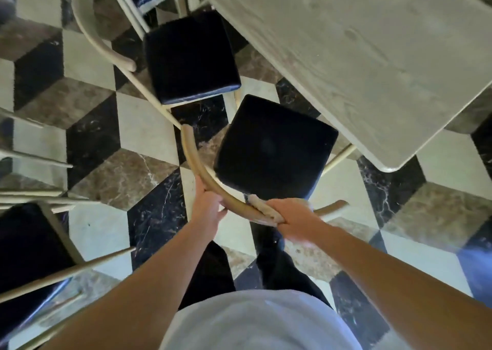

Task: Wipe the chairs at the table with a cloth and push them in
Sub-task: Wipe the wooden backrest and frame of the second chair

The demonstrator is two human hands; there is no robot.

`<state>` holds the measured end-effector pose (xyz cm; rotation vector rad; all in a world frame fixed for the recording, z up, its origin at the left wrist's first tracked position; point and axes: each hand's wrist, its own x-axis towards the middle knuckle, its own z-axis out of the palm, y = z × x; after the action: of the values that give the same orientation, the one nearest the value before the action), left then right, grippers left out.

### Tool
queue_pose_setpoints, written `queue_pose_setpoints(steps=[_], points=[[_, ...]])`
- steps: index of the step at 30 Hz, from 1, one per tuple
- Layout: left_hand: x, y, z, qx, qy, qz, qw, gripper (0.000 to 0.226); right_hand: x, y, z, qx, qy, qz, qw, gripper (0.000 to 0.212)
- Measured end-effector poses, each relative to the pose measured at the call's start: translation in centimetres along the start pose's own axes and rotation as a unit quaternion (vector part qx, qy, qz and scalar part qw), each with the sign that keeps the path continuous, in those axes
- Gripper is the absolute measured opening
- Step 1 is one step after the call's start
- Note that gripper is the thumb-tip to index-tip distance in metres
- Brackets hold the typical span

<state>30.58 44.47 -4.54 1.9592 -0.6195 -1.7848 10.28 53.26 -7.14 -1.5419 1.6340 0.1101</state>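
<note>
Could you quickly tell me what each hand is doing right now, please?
Left hand: grips the curved chair back.
Right hand: holds the cloth against the same chair back.

- chair (274, 147): black square seat, curved tan backrest, angled beside the table (372, 56) corner, not tucked under.
- cloth (263, 209): pale, bunched against the backrest.

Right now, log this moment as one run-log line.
left hand: holds curved backrest | right hand: grips cloth against backrest | near chair seat: not yet under table
</note>
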Motion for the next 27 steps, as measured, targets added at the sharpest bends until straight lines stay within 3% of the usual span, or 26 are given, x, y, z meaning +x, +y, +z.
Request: queue_pose_setpoints(steps=[2,5,9,12,16,21,27], points=[[-0.1,0.1,0.7,-0.015,0.016,-0.012,1.000,0.088,-2.2,4.6,-1.1,-0.067,0.032,-0.041,0.996,0.061],[-0.2,-0.1,1.4,-0.012,0.017,-0.005,1.000,0.088,-4.5,10.4,-2.6,-0.077,0.032,-0.068,0.994,0.067],[-0.6,0.4,1.2,-0.030,0.021,-0.013,0.999,0.088,-5.1,11.3,-1.9,-0.086,0.044,-0.040,0.994,0.065],[-0.8,0.6,0.2,-0.030,0.017,-0.018,0.999,0.079,-5.3,9.3,-0.5,-0.085,0.084,0.009,0.993,0.064],[-0.9,1.3,-1.2,-0.053,0.003,-0.066,0.996,0.091,-5.0,4.2,1.6,-0.039,0.143,0.008,0.989,0.060],[-0.3,2.1,-3.9,-0.007,-0.056,-0.057,0.997,0.065,-0.9,-5.9,4.3,0.028,0.166,0.028,0.985,0.065],[2.8,2.4,-7.3,-0.083,-0.094,-0.096,0.987,0.038,8.0,-16.7,4.8,0.041,0.164,-0.003,0.986,0.077]])
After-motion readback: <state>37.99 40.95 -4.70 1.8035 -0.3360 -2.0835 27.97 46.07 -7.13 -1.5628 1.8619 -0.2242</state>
